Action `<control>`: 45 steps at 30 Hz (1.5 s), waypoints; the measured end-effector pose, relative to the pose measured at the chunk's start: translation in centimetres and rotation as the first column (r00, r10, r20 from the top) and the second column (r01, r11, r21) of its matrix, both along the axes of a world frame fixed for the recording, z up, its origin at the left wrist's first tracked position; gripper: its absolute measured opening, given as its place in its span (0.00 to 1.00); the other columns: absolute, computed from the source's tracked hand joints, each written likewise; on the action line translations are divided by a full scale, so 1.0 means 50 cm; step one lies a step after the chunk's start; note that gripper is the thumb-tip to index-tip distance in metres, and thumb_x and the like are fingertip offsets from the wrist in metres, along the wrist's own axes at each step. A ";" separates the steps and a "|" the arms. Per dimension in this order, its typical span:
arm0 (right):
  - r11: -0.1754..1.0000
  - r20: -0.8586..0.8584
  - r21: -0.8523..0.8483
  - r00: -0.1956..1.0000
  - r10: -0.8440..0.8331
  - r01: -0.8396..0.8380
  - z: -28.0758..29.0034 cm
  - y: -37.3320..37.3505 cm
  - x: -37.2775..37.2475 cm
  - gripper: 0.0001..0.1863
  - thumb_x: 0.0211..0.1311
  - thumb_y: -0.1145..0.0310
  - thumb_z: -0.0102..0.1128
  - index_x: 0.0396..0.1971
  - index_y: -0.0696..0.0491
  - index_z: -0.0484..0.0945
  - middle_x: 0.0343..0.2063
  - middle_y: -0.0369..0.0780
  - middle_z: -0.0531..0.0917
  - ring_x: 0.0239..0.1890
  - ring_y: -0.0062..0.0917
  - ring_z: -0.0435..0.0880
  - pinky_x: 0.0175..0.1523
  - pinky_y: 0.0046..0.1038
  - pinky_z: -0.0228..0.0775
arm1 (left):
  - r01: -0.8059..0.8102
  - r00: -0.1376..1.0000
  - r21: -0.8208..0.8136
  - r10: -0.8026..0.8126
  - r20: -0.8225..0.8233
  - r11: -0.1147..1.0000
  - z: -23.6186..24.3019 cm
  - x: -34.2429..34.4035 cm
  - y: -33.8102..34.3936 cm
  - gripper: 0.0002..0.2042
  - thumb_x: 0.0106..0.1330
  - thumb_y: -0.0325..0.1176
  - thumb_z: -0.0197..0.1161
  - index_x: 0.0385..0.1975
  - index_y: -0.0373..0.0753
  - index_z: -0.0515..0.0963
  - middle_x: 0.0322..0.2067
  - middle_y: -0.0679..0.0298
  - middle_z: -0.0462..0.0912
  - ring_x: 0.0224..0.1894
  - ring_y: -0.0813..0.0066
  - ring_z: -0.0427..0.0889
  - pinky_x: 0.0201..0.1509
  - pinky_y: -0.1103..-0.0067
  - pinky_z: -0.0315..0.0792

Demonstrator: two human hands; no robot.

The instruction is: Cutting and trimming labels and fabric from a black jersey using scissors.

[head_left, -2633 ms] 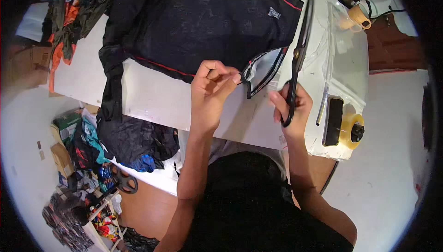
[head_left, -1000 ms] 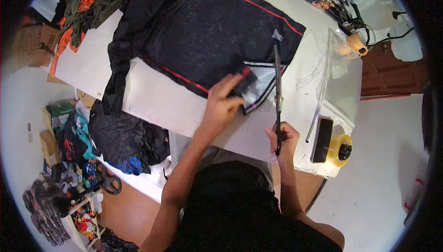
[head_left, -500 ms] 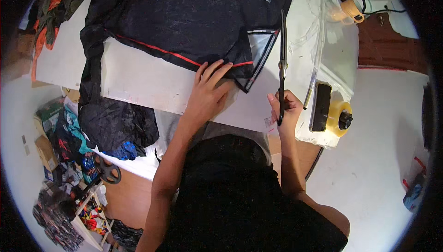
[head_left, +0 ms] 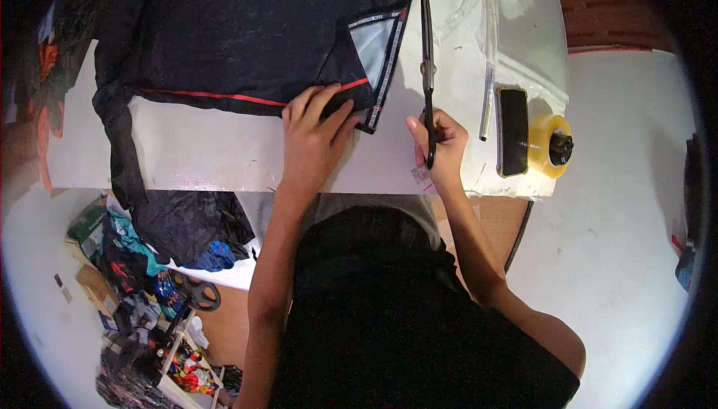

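A black garment [head_left: 224, 35] with a red stripe along its hem is spread on the white table. At its right corner the fabric lies open, showing a pale triangle of lining [head_left: 374, 42] edged with printed tape. My left hand [head_left: 310, 136] rests on the hem near that corner, fingers apart and pressing the cloth. In my right hand [head_left: 445, 147], just right of the garment, is a pair of black-handled scissors [head_left: 428, 72]. Their blades are together and point away from me. Below that hand shows a small clear tag [head_left: 422, 177] with pink marks.
To the right lie a dark-screened phone [head_left: 512, 132], a roll of clear yellowish tape [head_left: 547, 143] and clear plastic sleeves [head_left: 523, 42]. A dark sleeve [head_left: 123, 147] hangs over the table's front edge. Below left are heaped clothes [head_left: 191, 226] and a wooden-framed box [head_left: 187, 371].
The view has shifted, so the table sits higher and further left. My left hand has slid along the hem toward the corner. The scissors stay in my right hand.
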State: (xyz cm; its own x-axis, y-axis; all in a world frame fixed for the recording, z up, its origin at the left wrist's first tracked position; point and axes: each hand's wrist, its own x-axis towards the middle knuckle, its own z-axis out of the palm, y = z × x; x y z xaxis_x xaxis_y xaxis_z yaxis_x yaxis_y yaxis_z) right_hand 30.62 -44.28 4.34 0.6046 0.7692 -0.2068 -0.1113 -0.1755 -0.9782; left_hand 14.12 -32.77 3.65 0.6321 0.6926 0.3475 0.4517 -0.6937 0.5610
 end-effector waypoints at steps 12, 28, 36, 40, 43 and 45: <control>0.999 -0.010 0.026 1.000 -0.026 0.026 0.002 0.000 -0.001 0.15 0.53 0.73 0.67 0.15 0.54 0.68 0.08 0.29 0.68 0.07 0.08 0.63 0.12 0.14 0.50 | 0.036 0.996 0.012 -0.035 -0.085 0.999 0.005 0.007 -0.005 0.20 0.46 0.23 0.62 0.41 0.50 0.82 0.46 0.64 0.71 0.52 0.62 0.66 0.55 0.66 0.57; 1.000 0.035 0.023 0.999 -0.022 0.021 0.000 0.001 -0.003 0.15 0.52 0.72 0.68 0.15 0.54 0.69 0.07 0.28 0.68 0.08 0.08 0.62 0.13 0.14 0.49 | 0.107 0.993 -0.028 -0.106 0.042 0.994 0.014 0.054 0.022 0.12 0.49 0.28 0.66 0.35 0.44 0.82 0.32 0.69 0.75 0.37 0.70 0.71 0.42 0.72 0.61; 1.000 0.007 0.010 1.000 -0.012 0.012 0.000 -0.002 -0.001 0.16 0.51 0.72 0.69 0.14 0.54 0.68 0.08 0.28 0.67 0.08 0.08 0.62 0.13 0.14 0.49 | 0.107 0.994 -0.065 -0.104 0.046 0.992 0.004 0.071 0.014 0.04 0.52 0.27 0.63 0.28 0.41 0.80 0.27 0.67 0.73 0.32 0.68 0.72 0.36 0.73 0.62; 0.999 0.013 0.031 1.000 -0.021 0.020 -0.006 -0.003 0.001 0.16 0.51 0.72 0.69 0.14 0.54 0.68 0.08 0.27 0.67 0.09 0.07 0.62 0.14 0.14 0.48 | 0.081 0.996 -0.045 -0.079 0.052 0.996 -0.004 0.085 0.004 0.02 0.54 0.27 0.61 0.27 0.40 0.78 0.26 0.66 0.73 0.32 0.67 0.72 0.36 0.72 0.62; 0.999 0.016 0.046 1.000 -0.015 0.015 -0.011 -0.003 0.002 0.16 0.51 0.72 0.69 0.14 0.53 0.68 0.08 0.27 0.67 0.10 0.07 0.62 0.14 0.14 0.48 | 0.068 0.996 -0.094 -0.062 0.069 0.993 -0.007 0.081 0.003 0.02 0.56 0.26 0.60 0.28 0.39 0.75 0.27 0.65 0.74 0.32 0.67 0.72 0.36 0.71 0.61; 0.999 0.014 0.041 1.000 -0.012 0.011 -0.010 -0.003 0.001 0.16 0.51 0.72 0.69 0.14 0.53 0.68 0.08 0.27 0.67 0.10 0.07 0.62 0.15 0.14 0.48 | 0.070 0.981 -0.183 -0.034 0.193 0.981 -0.010 0.077 0.006 0.02 0.57 0.26 0.59 0.29 0.39 0.75 0.27 0.64 0.76 0.31 0.66 0.73 0.37 0.72 0.61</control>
